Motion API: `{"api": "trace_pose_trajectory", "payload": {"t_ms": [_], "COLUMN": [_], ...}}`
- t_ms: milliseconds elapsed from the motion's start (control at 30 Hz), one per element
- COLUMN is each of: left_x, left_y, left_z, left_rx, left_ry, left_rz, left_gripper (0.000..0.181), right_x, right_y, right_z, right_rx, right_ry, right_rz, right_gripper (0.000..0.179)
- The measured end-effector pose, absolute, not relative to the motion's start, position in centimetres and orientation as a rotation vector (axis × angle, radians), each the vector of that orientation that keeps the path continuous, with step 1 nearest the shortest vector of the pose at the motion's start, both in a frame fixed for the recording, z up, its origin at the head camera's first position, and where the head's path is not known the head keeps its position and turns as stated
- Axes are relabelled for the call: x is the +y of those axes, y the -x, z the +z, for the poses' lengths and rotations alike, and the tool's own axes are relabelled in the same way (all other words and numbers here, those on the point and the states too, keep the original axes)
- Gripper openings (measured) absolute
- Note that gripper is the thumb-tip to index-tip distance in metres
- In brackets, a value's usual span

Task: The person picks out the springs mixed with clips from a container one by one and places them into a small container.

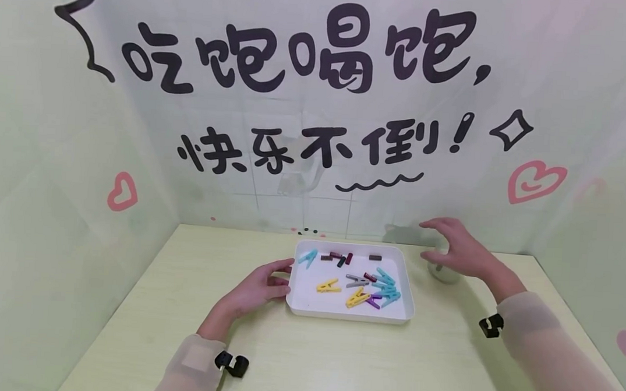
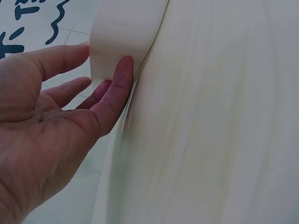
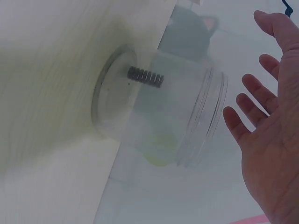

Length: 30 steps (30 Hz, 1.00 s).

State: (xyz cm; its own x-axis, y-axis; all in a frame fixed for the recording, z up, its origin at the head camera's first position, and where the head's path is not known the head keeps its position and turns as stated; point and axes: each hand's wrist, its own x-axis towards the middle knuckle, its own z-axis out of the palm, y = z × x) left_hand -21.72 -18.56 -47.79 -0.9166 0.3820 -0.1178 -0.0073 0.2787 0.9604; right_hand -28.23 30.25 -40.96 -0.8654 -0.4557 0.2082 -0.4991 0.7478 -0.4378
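Note:
At the left wall of a white tray (image 1: pixel 349 317) my left hand (image 1: pixel 256 289) rests its fingertips, with the fingers only slightly bent. The tray holds several plastic clothespins, among them a yellow clothespin (image 1: pixel 329 286), a grey clothespin (image 1: pixel 358 281) and a light blue clothespin (image 1: pixel 307 258). Small coil springs lie there too, such as a brown spring (image 1: pixel 375 258) and a dark red spring (image 1: pixel 349 259). To the right, a clear jar (image 3: pixel 154 112) stands with no lid on and one dark spring (image 3: pixel 145 77) inside. Above its mouth my right hand (image 1: pixel 460 248) spreads its fingers, holding nothing.
The pale wooden table (image 1: pixel 182 306) meets a printed wall sheet (image 1: pixel 270 205) along its back edge, close behind the tray and jar. Similar sheets hang at the left and right sides.

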Motion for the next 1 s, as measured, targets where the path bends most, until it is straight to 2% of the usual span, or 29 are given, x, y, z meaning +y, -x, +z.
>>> {"api": "trace_pose_trajectory", "payload": {"t_ms": [467, 1000], "left_x": [-18.6, -18.6], "left_y": [21.8, 21.7], "left_z": [-47.7, -47.7], "left_rx": [2.213, 2.220], "left_ry": [-0.362, -0.352], "left_rz": [1.679, 1.671], "left_gripper": [0.067, 0.066], "right_x": [26.4, 22.2], "right_y": [28.4, 28.4], "right_z": [-41.5, -42.9], "right_rx": [-2.884, -2.892], "right_ry": [-0.868, -1.032], "right_rz": [0.745, 0.658], "right_gripper": [0.061, 0.038]}}
